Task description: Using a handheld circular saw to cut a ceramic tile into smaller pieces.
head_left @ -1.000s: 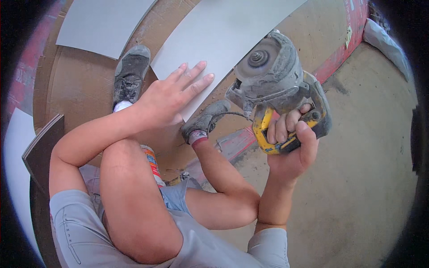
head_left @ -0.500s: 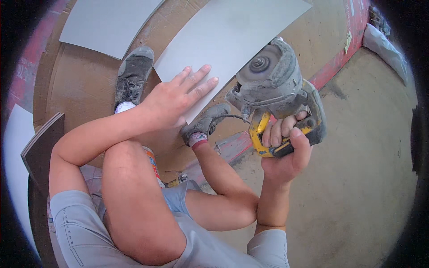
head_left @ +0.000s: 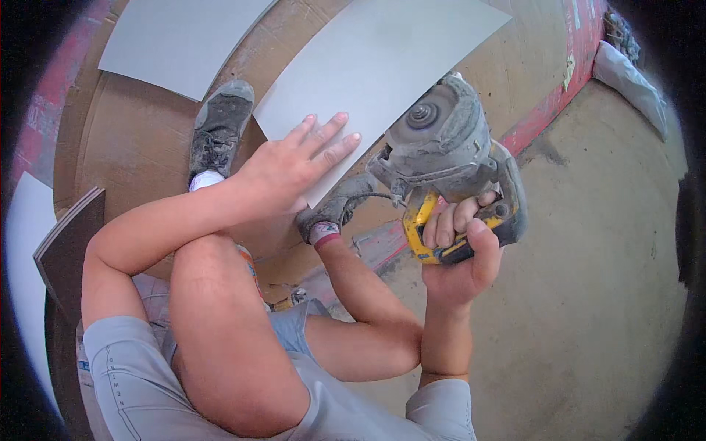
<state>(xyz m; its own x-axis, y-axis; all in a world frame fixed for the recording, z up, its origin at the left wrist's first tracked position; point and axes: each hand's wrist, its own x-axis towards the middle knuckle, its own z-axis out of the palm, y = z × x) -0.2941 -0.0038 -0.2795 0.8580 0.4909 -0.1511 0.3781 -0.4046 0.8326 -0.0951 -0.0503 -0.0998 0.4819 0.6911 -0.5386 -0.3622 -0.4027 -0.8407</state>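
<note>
Over this flat white panel (head_left: pixel 382 77), my left hand (head_left: pixel 283 173) splays its fingers, my right hand (head_left: pixel 469 272) clamps the dusty yellow-and-grey power saw (head_left: pixel 450 154), any cut looking unfinished, edge partly hidden.

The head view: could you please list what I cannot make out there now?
Head view:
- Sheet: one end cut off by the top edge; the part under the left hand covered.
- Saw: part of its handle hidden by the right hand; disc too blurred to show any teeth.
- Can: mostly hidden behind the left knee.
- Second sheet: cut off by the top edge.
</note>
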